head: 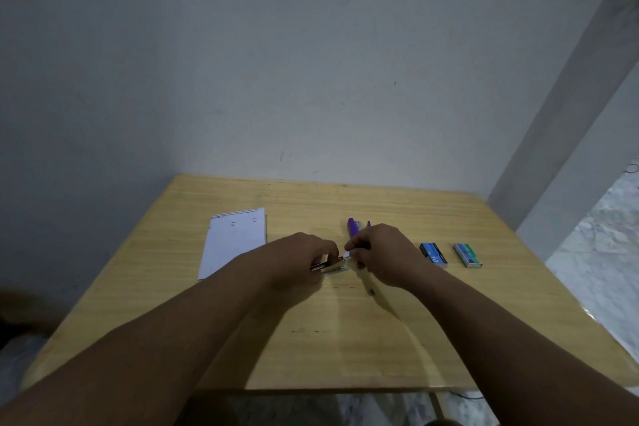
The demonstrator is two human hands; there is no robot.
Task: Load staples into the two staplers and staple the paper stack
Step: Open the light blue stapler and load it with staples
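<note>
Left hand (304,254): its fingers are curled around a small metal stapler (330,266), held just above the tabletop (345,339).
Right hand (380,252): it pinches a small white piece (346,254) at the open end of the metal stapler; what the piece is cannot be told.
Purple stapler (353,227): it lies on the tabletop just behind the right hand, partly hidden by it.
Paper stack (237,240): it lies flat, left of the metal stapler.
Blue box (434,254): right of the metal stapler, beyond the right hand.
Green box (467,254): just right of the blue box, apart from it.
</note>
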